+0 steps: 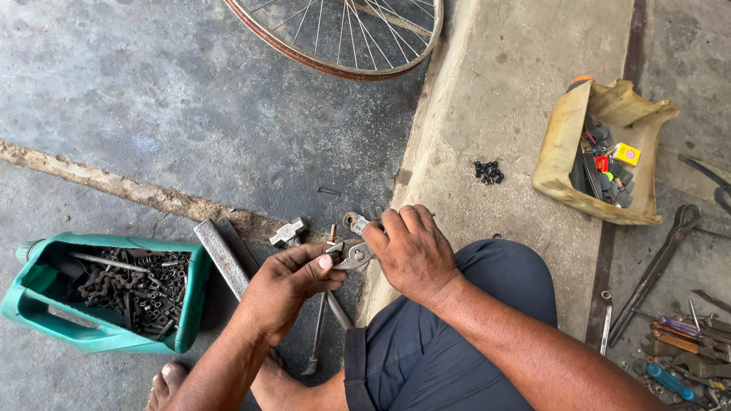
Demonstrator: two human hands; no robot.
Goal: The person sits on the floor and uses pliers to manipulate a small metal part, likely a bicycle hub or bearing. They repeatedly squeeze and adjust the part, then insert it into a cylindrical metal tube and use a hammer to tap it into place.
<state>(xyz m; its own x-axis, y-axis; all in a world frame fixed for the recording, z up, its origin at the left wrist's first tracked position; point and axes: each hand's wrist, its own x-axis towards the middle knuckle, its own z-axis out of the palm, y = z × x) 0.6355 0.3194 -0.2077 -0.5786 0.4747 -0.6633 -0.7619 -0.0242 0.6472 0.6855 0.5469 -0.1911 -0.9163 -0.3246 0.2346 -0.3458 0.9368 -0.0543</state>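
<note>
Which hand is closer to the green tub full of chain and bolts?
Left. The left hand sits just right of the green tub; the right hand is farther right, beyond it.

Bicycle repair workshop: wheel [343, 38], scattered tools [685, 350].

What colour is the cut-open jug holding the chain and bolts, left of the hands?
Green, teal-leaning; the cut-open jug shows best in the head view, the only one.
</note>
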